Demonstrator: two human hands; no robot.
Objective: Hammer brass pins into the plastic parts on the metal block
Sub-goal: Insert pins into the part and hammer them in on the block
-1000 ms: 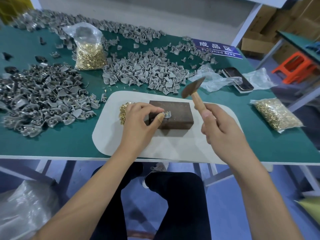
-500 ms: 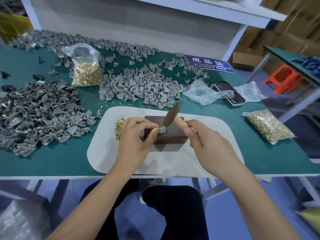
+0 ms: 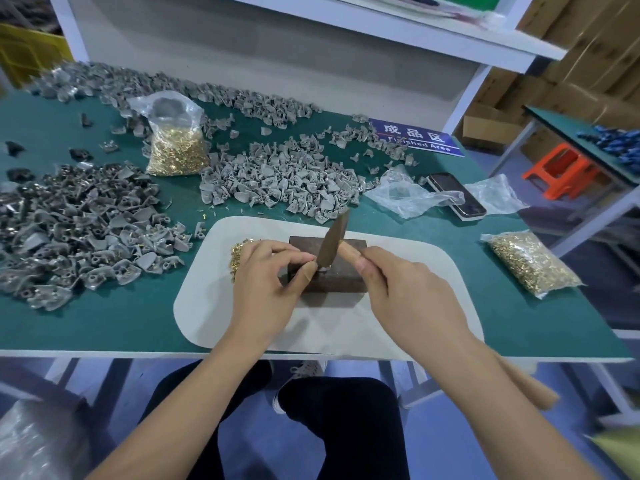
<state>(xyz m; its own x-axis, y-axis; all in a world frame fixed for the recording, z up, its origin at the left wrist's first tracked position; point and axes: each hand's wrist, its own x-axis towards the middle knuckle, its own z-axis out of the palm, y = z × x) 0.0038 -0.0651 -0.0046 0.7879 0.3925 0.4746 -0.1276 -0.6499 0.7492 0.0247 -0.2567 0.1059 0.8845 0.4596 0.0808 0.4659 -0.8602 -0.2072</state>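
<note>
A green-topped workbench (image 3: 104, 317) is set on white legs over a blue floor (image 3: 450, 445). A white shelf unit (image 3: 381, 39) is seen at the far side. Cardboard boxes (image 3: 595, 57) are stacked far right, where an orange stool (image 3: 562, 169) is placed under a second green table (image 3: 571, 133).

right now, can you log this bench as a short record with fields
left hand: pinches the plastic part on the block
right hand: grips the hammer
hammer: head down at the part
block: on the white mat
loose pins: on the mat behind the left hand
pin bags: one far left, one right
grey parts: heaps left and behind the mat
phone: right, beyond the mat
</note>
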